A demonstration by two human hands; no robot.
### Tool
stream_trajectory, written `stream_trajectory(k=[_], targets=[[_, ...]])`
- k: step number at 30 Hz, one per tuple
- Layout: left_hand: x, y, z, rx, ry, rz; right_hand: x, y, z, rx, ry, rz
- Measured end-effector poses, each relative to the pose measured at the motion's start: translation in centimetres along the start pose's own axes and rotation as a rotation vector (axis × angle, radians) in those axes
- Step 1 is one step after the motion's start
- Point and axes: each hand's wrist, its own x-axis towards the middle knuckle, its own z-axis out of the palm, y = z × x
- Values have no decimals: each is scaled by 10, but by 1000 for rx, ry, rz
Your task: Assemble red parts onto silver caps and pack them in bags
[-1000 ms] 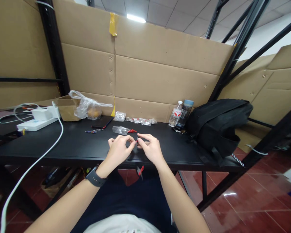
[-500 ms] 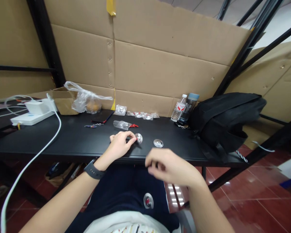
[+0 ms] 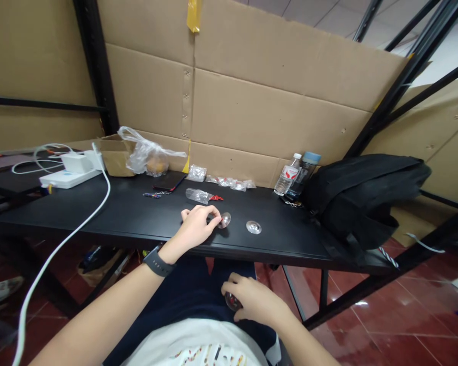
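My left hand (image 3: 199, 223), with a dark watch on the wrist, pinches a small clear round plastic disc (image 3: 226, 220) by its left edge, just above the black table; a bit of red shows at the fingertips. To the right, a second clear round disc (image 3: 254, 227) lies flat on the table. My right hand (image 3: 252, 299) is down at my lap, its fingers curled around another clear disc with red in it (image 3: 232, 302), partly covered by the fingers. Behind my left hand lies a clear plastic sleeve (image 3: 198, 195) with a red cord (image 3: 217, 198).
Small clear packets (image 3: 196, 173) line the cardboard wall. A phone (image 3: 169, 181), a knotted plastic bag (image 3: 148, 155), a cardboard box (image 3: 116, 157) and a white power strip (image 3: 70, 178) stand left. A water bottle (image 3: 288, 175), a dark bottle (image 3: 302, 175) and a black backpack (image 3: 359, 193) stand right.
My right hand has moved down from the table's front edge to my lap and closed around the disc there. My left hand keeps its pinch. The whole view has shifted slightly.
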Motion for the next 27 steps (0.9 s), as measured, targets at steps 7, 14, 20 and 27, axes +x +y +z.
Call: stream_trajectory(k=[7, 14, 20, 27], targets=[[1, 2, -2, -103, 15, 25, -10, -13, -96, 593, 593, -222], [7, -2, 0, -534, 28, 98, 59, -7, -112, 764, 1105, -180], [5, 1, 7, -693, 67, 96, 75, -12, -96, 818, 1041, -198], [6, -7, 12, -643, 131, 24, 74, -5, -98, 816, 952, -167]])
